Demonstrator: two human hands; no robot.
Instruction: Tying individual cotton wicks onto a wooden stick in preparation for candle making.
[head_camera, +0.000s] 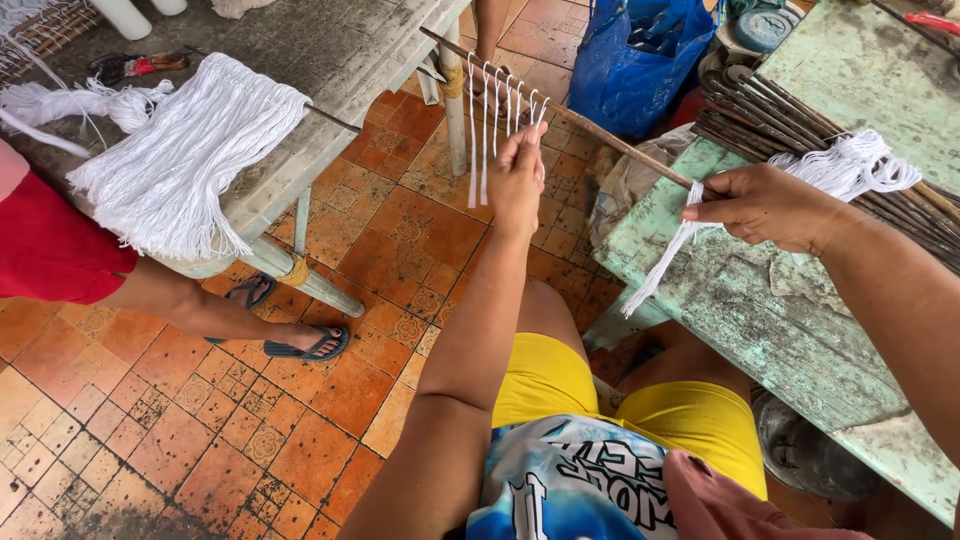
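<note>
Left hand (517, 180) raised, fingertips pinched on white cords (497, 120) looped over a thin wooden stick (560, 108); cords hanging in a short row, two longer ends trailing down just left of the thumb. Right hand (765, 207) closed around the stick's near end, fingers curled, a loose white strand (665, 255) gripped with it and dangling below the knuckles. Stick spanning the gap between both hands, its far end resting against the grey bench (330, 50) beyond the left hand. Worn green table (800, 320) under the right hand; bundle of dark sticks (800, 125) lying on it just past the fingers, a bunch of white string (855, 165) draped across them, touching. Blue bag (640, 60) on the floor beyond, between the two hands. Finished white fringe piece (185, 155) spread on the grey bench, well left of the left hand, its cords hanging over the edge. Another person's leg in a dark sandal (300, 347) beneath that bench, on orange tiled floor (200, 420). Yellow shorts (560, 385) below both forearms.
</note>
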